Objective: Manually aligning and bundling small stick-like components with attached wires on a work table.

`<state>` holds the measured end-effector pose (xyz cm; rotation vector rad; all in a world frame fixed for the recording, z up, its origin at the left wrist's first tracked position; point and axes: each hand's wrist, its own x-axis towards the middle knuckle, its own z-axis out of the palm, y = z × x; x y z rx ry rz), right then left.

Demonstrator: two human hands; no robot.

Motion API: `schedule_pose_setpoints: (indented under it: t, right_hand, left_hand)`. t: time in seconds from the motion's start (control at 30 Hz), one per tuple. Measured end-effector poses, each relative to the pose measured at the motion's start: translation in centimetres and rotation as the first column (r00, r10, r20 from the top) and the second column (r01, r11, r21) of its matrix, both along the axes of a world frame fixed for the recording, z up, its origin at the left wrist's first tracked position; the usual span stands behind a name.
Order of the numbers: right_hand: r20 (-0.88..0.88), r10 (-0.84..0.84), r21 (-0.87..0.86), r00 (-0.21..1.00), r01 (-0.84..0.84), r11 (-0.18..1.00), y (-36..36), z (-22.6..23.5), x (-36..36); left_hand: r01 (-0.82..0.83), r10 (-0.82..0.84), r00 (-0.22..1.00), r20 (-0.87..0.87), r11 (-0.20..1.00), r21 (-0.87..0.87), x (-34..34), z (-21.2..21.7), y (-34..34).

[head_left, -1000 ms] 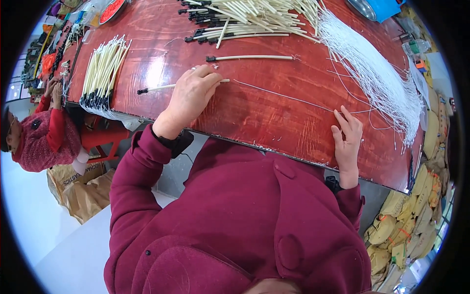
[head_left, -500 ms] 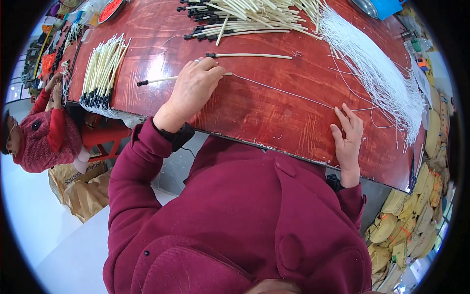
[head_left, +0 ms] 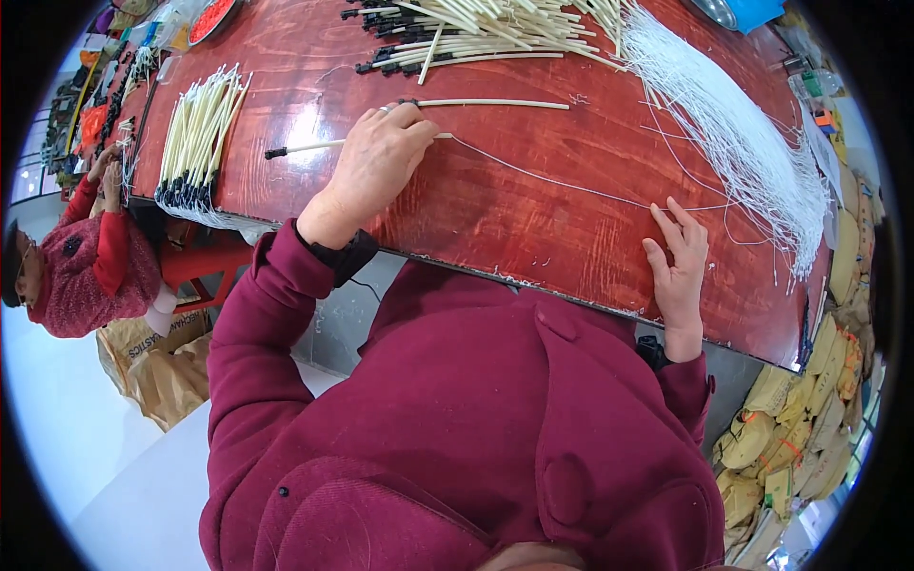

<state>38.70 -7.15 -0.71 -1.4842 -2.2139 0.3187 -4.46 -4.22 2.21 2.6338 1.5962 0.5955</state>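
Observation:
My left hand (head_left: 381, 167) is closed over a pale thin tube (head_left: 312, 146) lying on the red table. The tube's black end sticks out to the left and its other end just past my fingers. From that right end a white string (head_left: 547, 178) runs in a slack curve to my right hand (head_left: 678, 262). My right hand lies with fingers extended, its fingertips touching the string and its thumb apart. A second pale tube (head_left: 505, 103) lies just beyond my left hand; my fingers partly hide its black end.
A pile of black-ended tubes (head_left: 495, 38) lies at the far side. White strings (head_left: 719, 114) spread at the right. Upright-lying tubes (head_left: 202, 133) form a bundle at the left. A red-filled dish (head_left: 211, 19) stands far left, where another person (head_left: 95, 257) sits.
My left hand has shifted slightly, now covering more of the second tube's black end. The string sags a little more. My right hand stays nearly in place.

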Motion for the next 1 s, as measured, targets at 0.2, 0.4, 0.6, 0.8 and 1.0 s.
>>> schedule_pose_setpoints:
  t: [0.2, 0.4, 0.6, 0.8, 1.0]
  right_hand:
    - [0.005, -0.002, 0.003, 1.000, 0.002, 1.000, -0.1, -0.1, 0.1]
    - [0.005, 0.012, 0.011, 1.000, -0.012, 1.000, -0.2, -0.4, 0.2]
    - [0.024, 0.026, 0.010, 0.999, -0.027, 1.000, 0.2, -0.2, 0.4]
    - [0.040, 0.025, 0.016, 0.999, -0.026, 1.000, 0.7, 0.1, 0.9]
    - [0.092, 0.153, -0.055, 0.984, -0.148, 0.987, -1.4, 0.8, -3.6]
  left_hand:
    - [0.014, -0.013, 1.000, -0.006, 1.000, 0.022, 0.1, 0.2, 0.1]
    - [0.028, -0.028, 0.999, -0.043, 1.000, 0.005, 0.2, 0.0, 0.2]
    - [0.083, -0.084, 0.995, -0.056, 0.996, -0.024, 0.0, -0.1, 0.4]
    - [0.065, -0.067, 0.998, -0.020, 0.993, -0.100, 1.2, -0.6, -1.1]
    - [0.122, -0.125, 0.990, -0.059, 0.991, -0.049, 7.4, -2.5, -0.8]
